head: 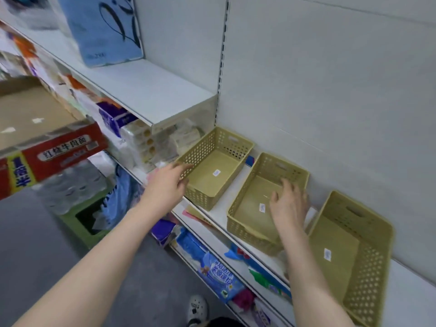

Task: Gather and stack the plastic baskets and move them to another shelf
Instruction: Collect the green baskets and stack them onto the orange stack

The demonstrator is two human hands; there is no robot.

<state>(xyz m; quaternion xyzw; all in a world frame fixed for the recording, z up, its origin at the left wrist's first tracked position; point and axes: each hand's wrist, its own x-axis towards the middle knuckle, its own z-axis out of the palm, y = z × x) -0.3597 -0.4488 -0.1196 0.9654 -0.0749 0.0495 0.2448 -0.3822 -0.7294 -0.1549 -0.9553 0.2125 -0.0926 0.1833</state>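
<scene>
Three shallow rectangular baskets of perforated olive-yellow plastic sit separately in a row on the white metal shelf [221,204], none nested in another, so the gathering looks barely begun and the whole of the stacking and the move to another shelf is left.

Furthest left, the person's left hand [165,182] is open, fingers loosely spread and forefinger extended, its fingertips at or just short of the near left rim of the first basket [213,167]; whether they touch is hard to tell, and nothing is gripped. That basket lies just ahead and to the right of this hand, its long axis running from the shelf's front edge back toward the grey rear panel, with one handle-slot end facing the panel.

Between the two hands, a narrow strip of bare shelf separates the first basket from the second basket [250,208]. The right hand [289,204] hovers open above and inside this basket, fingers curled slightly downward toward its far right wall, holding nothing. Its long axis likewise runs front to back, roughly parallel to the first.

To the right of the right hand, just beside the wrist, the third basket [354,253] stands untouched, also lengthwise front to back and empty apart from a small white sticker on its floor.
</scene>
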